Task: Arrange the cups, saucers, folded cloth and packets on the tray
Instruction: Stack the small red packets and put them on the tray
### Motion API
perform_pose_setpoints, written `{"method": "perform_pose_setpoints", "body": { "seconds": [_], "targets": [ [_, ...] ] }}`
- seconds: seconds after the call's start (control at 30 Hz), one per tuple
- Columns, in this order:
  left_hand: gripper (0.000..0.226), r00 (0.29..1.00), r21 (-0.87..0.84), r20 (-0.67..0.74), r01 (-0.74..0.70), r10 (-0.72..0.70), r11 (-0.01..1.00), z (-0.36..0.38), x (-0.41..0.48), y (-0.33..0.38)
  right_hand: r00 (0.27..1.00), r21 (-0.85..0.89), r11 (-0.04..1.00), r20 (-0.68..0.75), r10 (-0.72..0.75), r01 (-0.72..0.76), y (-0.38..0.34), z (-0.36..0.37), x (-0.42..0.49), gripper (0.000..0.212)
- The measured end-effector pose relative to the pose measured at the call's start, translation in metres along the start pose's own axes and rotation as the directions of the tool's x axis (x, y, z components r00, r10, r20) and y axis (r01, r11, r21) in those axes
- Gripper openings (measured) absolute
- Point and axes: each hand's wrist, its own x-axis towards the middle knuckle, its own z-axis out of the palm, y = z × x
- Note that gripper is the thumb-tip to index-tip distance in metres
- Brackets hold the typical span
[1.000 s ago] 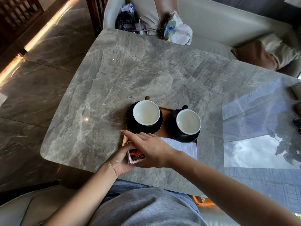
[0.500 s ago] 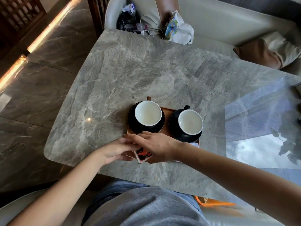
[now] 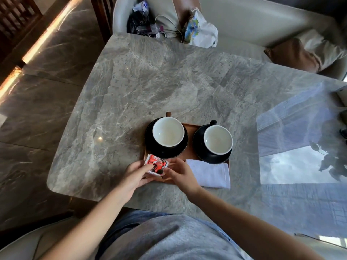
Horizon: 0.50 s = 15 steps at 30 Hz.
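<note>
We see a brown tray (image 3: 190,126) sitting on a gray stone table (image 3: 159,87). Two black saucers rest on the far part of the tray. The left saucer (image 3: 150,145) holds a white cup (image 3: 168,134), and the right saucer (image 3: 197,147) holds another white cup (image 3: 218,140). Both cups look empty. A folded white cloth (image 3: 210,173) lies on the near right part of the tray, just in front of the right saucer.

At the near left corner of the tray we see red and white packets (image 3: 157,164). Our left hand (image 3: 134,177) has its fingers on the left edge of the packets. Our right hand (image 3: 181,175) touches them from the right side. Both hands seem to pinch the packets between them, but the fingertips are small here, so we cannot say how tight the hold is. The packets look like a small stack, tilted a little.

A pale sofa (image 3: 244,21) stands past the table, with a white bag (image 3: 201,30) on it.
</note>
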Motion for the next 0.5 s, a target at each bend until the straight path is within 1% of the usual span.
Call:
{"method": "perform_pose_setpoints", "body": {
  "seconds": [0.07, 0.17, 0.23, 0.27, 0.3, 0.33, 0.37, 0.4, 0.43, 0.47, 0.5],
  "targets": [
    [0.01, 1.0, -0.009, 0.004, -0.004, 0.004, 1.0, -0.004, 0.002, 0.002, 1.0, 0.045, 0.999, 0.014, 0.027, -0.027, -0.002, 0.004, 0.001, 0.017],
    [0.009, 0.999, 0.004, 0.027, 0.039, -0.039, 0.999, -0.008, 0.005, 0.006, 1.0, 0.047, 0.999, 0.017, 0.016, -0.016, -0.005, 0.007, 0.006, 0.023],
    [0.013, 0.996, 0.009, 0.034, 0.08, -0.081, 0.997, -0.011, 0.008, 0.007, 0.999, 0.046, 0.999, 0.015, 0.028, -0.029, -0.008, 0.009, 0.01, 0.02],
    [0.015, 0.994, 0.03, 0.041, 0.097, -0.098, 0.995, -0.012, 0.008, 0.009, 0.999, 0.05, 0.997, 0.021, 0.049, -0.05, -0.01, 0.01, 0.012, 0.017],
    [0.016, 0.993, 0.091, 0.05, 0.101, -0.106, 0.991, -0.013, 0.009, 0.01, 0.997, 0.053, 0.996, 0.028, 0.075, -0.077, -0.011, 0.01, 0.014, 0.015],
    [0.014, 0.994, 0.196, 0.056, 0.083, -0.096, 0.977, -0.014, 0.009, 0.012, 0.995, 0.046, 0.994, 0.032, 0.097, -0.099, -0.012, 0.01, 0.016, 0.013],
    [0.013, 0.997, 0.33, 0.059, 0.034, -0.057, 0.943, -0.015, 0.01, 0.013, 0.993, 0.03, 0.993, 0.034, 0.11, -0.111, -0.012, 0.008, 0.018, 0.013],
    [0.013, 0.998, 0.464, 0.066, -0.048, 0.02, 0.884, -0.016, 0.011, 0.013, 0.993, 0.011, 0.993, 0.035, 0.117, -0.117, -0.011, 0.008, 0.02, 0.013],
    [0.018, 0.988, 0.583, 0.086, -0.152, 0.125, 0.798, -0.018, 0.012, 0.012, 0.992, -0.008, 0.993, 0.034, 0.122, -0.122, -0.01, 0.007, 0.021, 0.013],
    [0.026, 0.964, 0.693, 0.129, -0.256, 0.234, 0.674, -0.021, 0.013, 0.012, 0.991, -0.027, 0.992, 0.028, 0.127, -0.127, -0.008, 0.006, 0.022, 0.013],
    [0.035, 0.925, 0.791, 0.2, -0.347, 0.324, 0.504, -0.025, 0.014, 0.012, 0.992, -0.044, 0.991, 0.02, 0.128, -0.127, -0.005, 0.005, 0.022, 0.014]
  ]
}}
